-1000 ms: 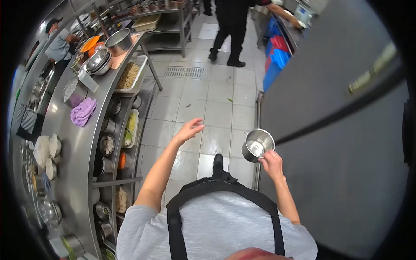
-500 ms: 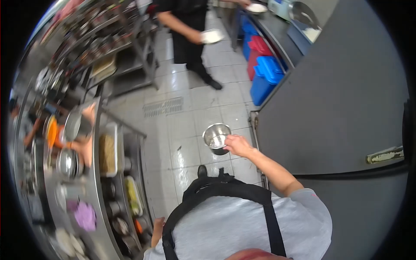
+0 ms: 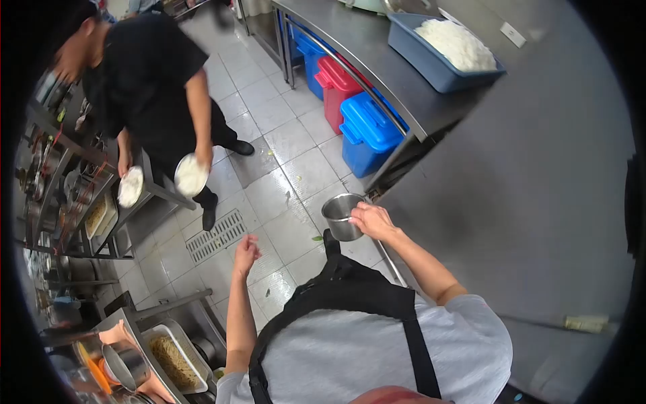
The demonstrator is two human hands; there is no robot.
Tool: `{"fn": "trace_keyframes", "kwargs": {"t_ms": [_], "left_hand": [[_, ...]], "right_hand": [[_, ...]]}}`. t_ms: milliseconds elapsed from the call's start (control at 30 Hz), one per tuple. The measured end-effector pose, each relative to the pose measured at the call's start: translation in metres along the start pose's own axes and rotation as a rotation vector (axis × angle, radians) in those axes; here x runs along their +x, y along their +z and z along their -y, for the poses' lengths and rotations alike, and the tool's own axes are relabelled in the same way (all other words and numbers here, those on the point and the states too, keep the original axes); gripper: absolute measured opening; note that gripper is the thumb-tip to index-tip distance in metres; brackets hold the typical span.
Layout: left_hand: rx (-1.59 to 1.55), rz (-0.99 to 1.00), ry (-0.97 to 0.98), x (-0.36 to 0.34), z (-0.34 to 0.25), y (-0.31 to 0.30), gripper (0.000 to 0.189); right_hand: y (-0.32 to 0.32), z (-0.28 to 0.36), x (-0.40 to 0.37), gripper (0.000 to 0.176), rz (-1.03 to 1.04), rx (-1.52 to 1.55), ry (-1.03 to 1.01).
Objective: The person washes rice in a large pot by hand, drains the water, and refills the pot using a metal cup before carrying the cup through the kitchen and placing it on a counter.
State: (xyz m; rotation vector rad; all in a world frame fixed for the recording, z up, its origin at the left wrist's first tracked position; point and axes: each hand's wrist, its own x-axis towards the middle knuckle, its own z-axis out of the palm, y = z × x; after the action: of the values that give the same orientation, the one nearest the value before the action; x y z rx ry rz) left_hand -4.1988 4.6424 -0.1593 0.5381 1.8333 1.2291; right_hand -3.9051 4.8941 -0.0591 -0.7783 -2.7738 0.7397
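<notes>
My right hand (image 3: 374,221) is closed on the rim of a steel pot (image 3: 344,217), which hangs in front of me above the tiled floor; its inside is only partly visible. My left hand (image 3: 247,253) is raised in front of me on the left, fingers curled and slightly blurred, touching nothing that I can see. Ahead on the left, a co-worker in black (image 3: 151,81) carries a plate of white food (image 3: 192,176) and another white-filled plate (image 3: 130,187).
A steel counter (image 3: 377,57) on the right bears a grey-blue tub (image 3: 431,64) of white food. Below stand a blue bin (image 3: 369,131) and a red bin (image 3: 336,87). A large grey door (image 3: 511,222) flanks my right. Steel shelves (image 3: 64,141) line the left; a floor drain (image 3: 217,236) lies ahead.
The view has moved forward past the left worktable. My left hand has come up from beside my body. The co-worker is now nearer, on the left. The pot stays in my right hand.
</notes>
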Motion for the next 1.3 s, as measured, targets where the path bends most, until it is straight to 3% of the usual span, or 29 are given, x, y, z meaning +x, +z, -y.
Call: {"fn": "trace_keyframes", "kwargs": {"t_ms": [100,200,300,500,633,733,900,967,1000,1067,1167,1200,1233,1267,1300], "left_hand": [[0.027,0.003,0.033,0.037,-0.074,0.027,0.025],[0.147,0.051,0.105,0.073,-0.112,0.020,0.030],[0.309,-0.057,0.163,0.108,-0.126,-0.003,0.033],[0.450,-0.263,-0.009,0.207,-0.172,-0.086,0.031],[0.384,-0.354,0.031,0.310,-0.210,-0.156,0.038],[0.234,-0.395,0.029,0.381,-0.285,-0.187,0.037],[0.172,-0.226,0.205,0.520,-0.356,-0.221,0.035],[0.195,-0.100,0.273,0.581,-0.372,-0.232,0.035],[0.219,-0.066,0.253,0.613,-0.375,-0.239,0.035],[0.285,-0.057,0.208,0.674,-0.365,-0.254,0.033],[0.229,-0.079,0.008,0.740,-0.329,-0.279,0.031],[0.120,-0.130,-0.085,0.754,-0.295,-0.293,0.029],[0.232,-0.147,-0.199,0.754,-0.267,-0.308,0.028],[0.262,-0.189,-0.265,0.762,-0.188,-0.344,0.022],[0.059,-0.221,-0.548,0.734,-0.211,-0.337,0.015]], "right_hand": [[-0.016,-0.027,0.084,0.018,0.031,-0.030,0.008],[-0.023,-0.054,0.175,0.021,-0.005,0.068,-0.009],[-0.030,-0.074,0.268,0.022,-0.004,0.104,0.015],[-0.023,-0.098,0.443,0.019,-0.084,0.087,0.009],[-0.004,-0.136,0.533,0.023,-0.088,0.290,0.261],[0.001,-0.166,0.589,0.026,-0.091,0.422,0.432],[0.012,-0.205,0.666,0.029,-0.189,0.476,0.575],[0.023,-0.226,0.700,0.029,-0.213,0.667,0.714],[0.028,-0.236,0.720,0.029,-0.206,0.825,0.807],[0.047,-0.265,0.762,0.027,-0.171,0.705,0.885],[0.084,-0.305,0.822,0.028,-0.317,0.721,0.821],[0.082,-0.309,0.838,0.025,-0.333,0.907,0.922],[0.076,-0.309,0.856,0.023,-0.365,1.086,1.031],[0.066,-0.307,0.872,0.024,-0.374,1.158,1.205],[0.059,-0.310,0.887,0.025,-0.431,1.333,1.327]]}}
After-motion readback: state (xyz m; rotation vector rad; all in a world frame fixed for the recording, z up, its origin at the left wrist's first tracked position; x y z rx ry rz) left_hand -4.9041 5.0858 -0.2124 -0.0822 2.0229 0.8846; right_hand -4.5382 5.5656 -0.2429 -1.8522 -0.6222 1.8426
